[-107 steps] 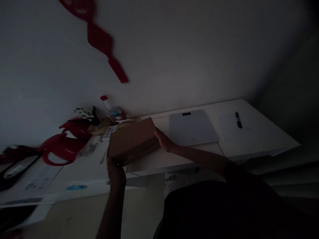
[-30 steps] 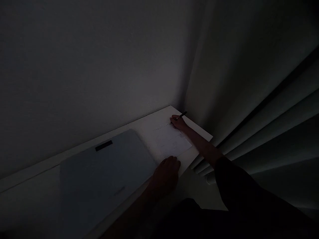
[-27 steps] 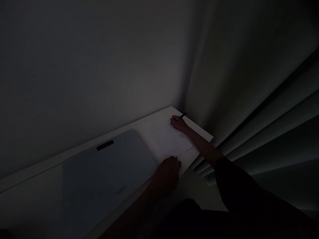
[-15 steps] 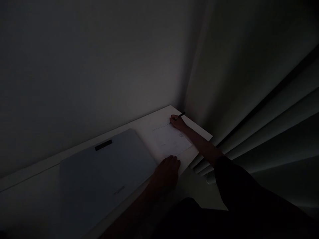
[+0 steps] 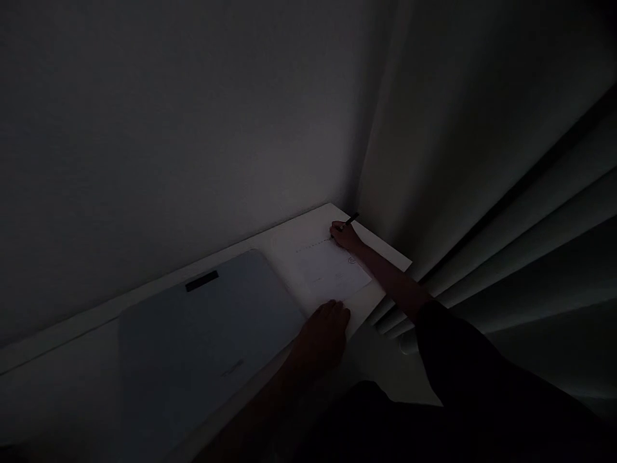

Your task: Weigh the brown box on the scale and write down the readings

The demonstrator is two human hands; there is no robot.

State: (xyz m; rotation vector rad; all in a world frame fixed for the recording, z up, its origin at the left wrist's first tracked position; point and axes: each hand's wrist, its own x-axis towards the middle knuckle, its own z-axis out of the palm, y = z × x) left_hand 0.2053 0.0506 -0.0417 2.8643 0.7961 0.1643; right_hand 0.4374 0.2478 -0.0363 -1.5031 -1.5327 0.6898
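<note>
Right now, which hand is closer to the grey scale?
Left. The left hand is beside the grey scale; the right hand is farther off, at the paper, holding a pen.

a pale wall (image 5: 193,128) stands beyond the grip (image 5: 343,235), a curtain (image 5: 482,193) hanging in folds to its right. table (image 5: 315,219) beneath it, white; floor (image 5: 393,373) lower, nearer. dim light.

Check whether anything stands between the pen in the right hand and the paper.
Nothing visible does: the right hand holds the pen at the paper; the left hand lies aside, near its edge. Whether the pen touches is unclear.
</note>
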